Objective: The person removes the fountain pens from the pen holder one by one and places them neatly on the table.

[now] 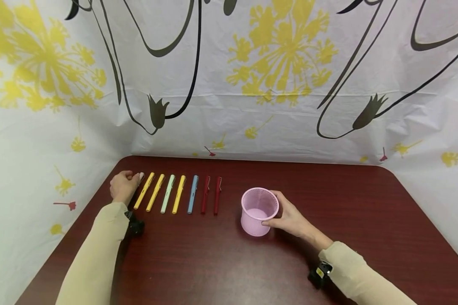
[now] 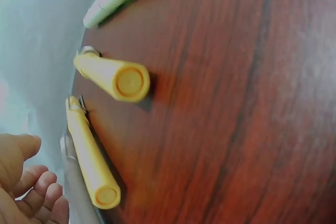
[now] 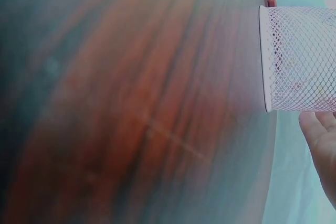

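Observation:
At the left end of a row of pens, my left hand [image 1: 124,186] is beside a white pen [image 1: 141,175], mostly hidden by the hand in the head view. In the left wrist view, thumb and loosely bent fingers stand apart, next to the white pen [image 2: 77,184] and a yellow pen [image 2: 92,156]. My right hand [image 1: 290,216] holds a pink mesh pen cup [image 1: 255,226] by its right side, thumb near the front rim and fingers behind. The cup stands upright with its mouth up.
Rightward from the white pen lie yellow pens [image 1: 144,190], a mint green pen [image 1: 168,194], a blue pen [image 1: 193,194] and two dark red pens [image 1: 217,195], roughly parallel. A patterned cloth [image 1: 221,76] hangs behind the dark wooden table [image 1: 198,262].

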{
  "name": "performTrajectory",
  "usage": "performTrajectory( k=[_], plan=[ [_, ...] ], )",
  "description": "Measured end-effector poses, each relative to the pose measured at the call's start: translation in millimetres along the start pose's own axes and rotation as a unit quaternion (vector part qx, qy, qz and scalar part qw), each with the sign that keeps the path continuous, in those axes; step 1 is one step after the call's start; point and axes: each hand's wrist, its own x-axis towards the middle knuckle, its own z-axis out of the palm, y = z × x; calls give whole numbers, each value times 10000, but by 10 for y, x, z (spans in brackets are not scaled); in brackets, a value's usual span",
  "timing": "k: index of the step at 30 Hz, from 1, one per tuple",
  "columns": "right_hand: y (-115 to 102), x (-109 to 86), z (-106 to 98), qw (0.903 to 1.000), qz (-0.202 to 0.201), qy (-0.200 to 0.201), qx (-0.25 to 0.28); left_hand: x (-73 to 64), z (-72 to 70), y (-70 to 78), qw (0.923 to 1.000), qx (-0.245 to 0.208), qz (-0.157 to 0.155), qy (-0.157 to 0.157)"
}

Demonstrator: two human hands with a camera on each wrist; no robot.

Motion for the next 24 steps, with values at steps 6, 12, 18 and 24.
performTrajectory(
  k=[6,12,18,24],
  plan=[
    [0,11,-3,10000,33,-22,-13,-47,24,142,9988,95,450,168],
    [9,19,-16,10000,14,-27,-16,-114,80,324,9948,25,1012,125],
    [31,14,-39,10000,-71,-55,-4,-189,149,522,9882,76,1526,-52],
    [12,-25,-162,9987,-184,-413,223,-331,210,743,9734,185,2214,-563]
  ],
)
